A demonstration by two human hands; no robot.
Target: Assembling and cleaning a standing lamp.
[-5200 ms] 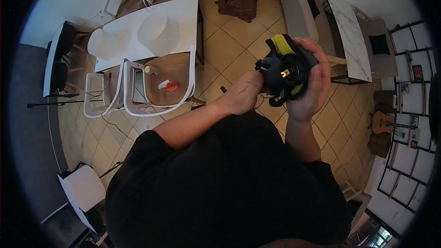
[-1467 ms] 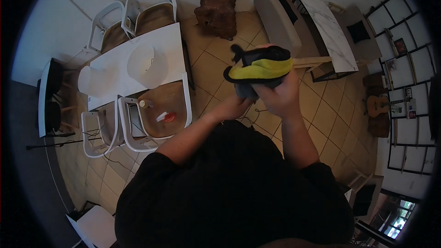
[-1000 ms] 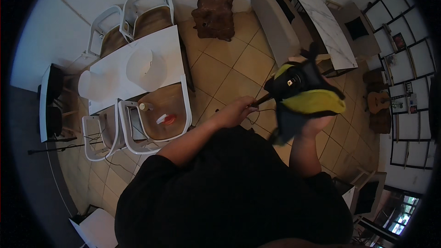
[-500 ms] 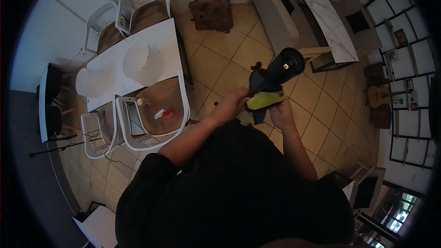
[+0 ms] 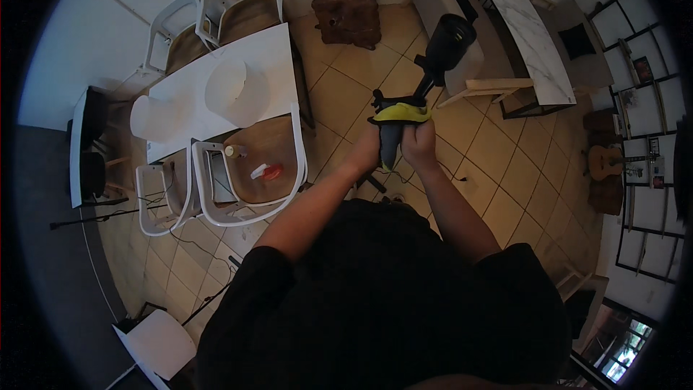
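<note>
A black and yellow-green object (image 5: 401, 113), its kind unclear, is held between my two hands in front of my body. A grey tongue-like part (image 5: 390, 146) of it hangs down between them. My left hand (image 5: 369, 147) closes on its left side, and my right hand (image 5: 419, 146) closes on its right. The fingertips of both are mostly hidden. Just beyond rises a wide black cylinder (image 5: 450, 42) on a slim dark neck with a joint, tilted away to the right. Whether the neck is fixed to the held object cannot be told.
A white table (image 5: 278, 65) at left bears two pale rounded pieces, with white chairs (image 5: 249, 7) around it. A red and white item (image 5: 267, 171) and a small jar (image 5: 234, 151) lie on one seat. A brown stool (image 5: 349, 11), a sofa (image 5: 469, 61) and a marble-topped table (image 5: 523, 36) stand farther off.
Both hands have moved slightly left and up in view with the yellow-green object. The black cylinder now stands farther from my hands, its neck showing. The grey part hangs lower between the hands.
</note>
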